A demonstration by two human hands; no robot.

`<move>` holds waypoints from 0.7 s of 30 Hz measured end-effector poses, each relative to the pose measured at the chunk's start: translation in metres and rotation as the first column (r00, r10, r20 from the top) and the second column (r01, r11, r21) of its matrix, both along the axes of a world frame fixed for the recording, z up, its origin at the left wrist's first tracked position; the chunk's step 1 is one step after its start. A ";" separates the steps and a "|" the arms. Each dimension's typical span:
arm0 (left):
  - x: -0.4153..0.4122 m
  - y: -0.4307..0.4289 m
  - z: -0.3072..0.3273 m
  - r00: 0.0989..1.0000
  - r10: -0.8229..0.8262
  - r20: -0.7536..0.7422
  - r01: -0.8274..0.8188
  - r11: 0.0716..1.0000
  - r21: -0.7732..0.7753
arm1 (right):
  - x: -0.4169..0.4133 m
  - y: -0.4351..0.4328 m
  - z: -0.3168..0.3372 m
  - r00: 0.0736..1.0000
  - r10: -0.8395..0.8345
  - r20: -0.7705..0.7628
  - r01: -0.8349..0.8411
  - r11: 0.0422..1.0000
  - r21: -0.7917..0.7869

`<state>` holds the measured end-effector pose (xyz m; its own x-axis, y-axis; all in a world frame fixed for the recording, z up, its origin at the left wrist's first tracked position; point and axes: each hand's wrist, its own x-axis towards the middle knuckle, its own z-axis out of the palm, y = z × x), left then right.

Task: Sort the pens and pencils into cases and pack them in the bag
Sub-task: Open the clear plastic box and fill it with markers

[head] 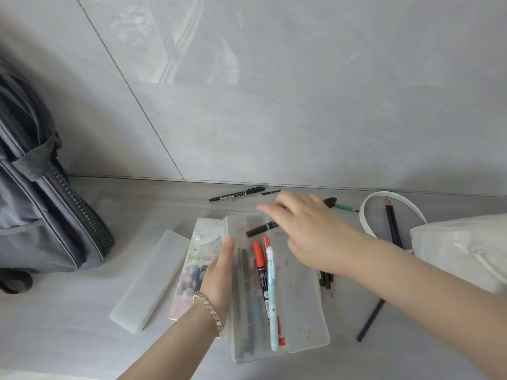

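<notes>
Your left hand (216, 278) is lying with straight fingers against the left wall of the open clear case (304, 311) on the counter (82, 338). Inside the case a red marker (259, 259), a light-blue pen (271, 297) and some dark pens (244, 297) are lying lengthwise. Just left of it, a printed case (192, 270) and a frosted case (153, 281) are sitting side by side.

Your right hand (310, 231) is hovering over the clear case's far end, blurred. A black pen (258, 230) is sticking out from under it; cannot tell whether the fingers are gripping it.

To the right, a dark pencil (370, 319) is lying loose near a white pouch (452, 242), with two pencils (393, 226) at the pouch's mouth. Farther back, a black marker (236, 193) is lying by the wall. The grey bag (41, 201) is standing at far left.
</notes>
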<state>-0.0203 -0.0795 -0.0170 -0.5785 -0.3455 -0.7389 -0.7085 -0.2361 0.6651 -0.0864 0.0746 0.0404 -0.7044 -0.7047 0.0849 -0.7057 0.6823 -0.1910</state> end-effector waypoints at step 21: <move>0.003 -0.003 -0.031 0.999 0.028 -0.036 -0.023 0.988 0.150 | 0.075 -0.035 -0.041 0.737 -0.479 0.476 0.565 0.824 -0.045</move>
<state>-0.0172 -0.0823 -0.0477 -0.5995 -0.2478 -0.7610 -0.6759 -0.3524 0.6472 -0.0110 0.0397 -0.0004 -0.9488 -0.2174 -0.2292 -0.0641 0.8430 -0.5341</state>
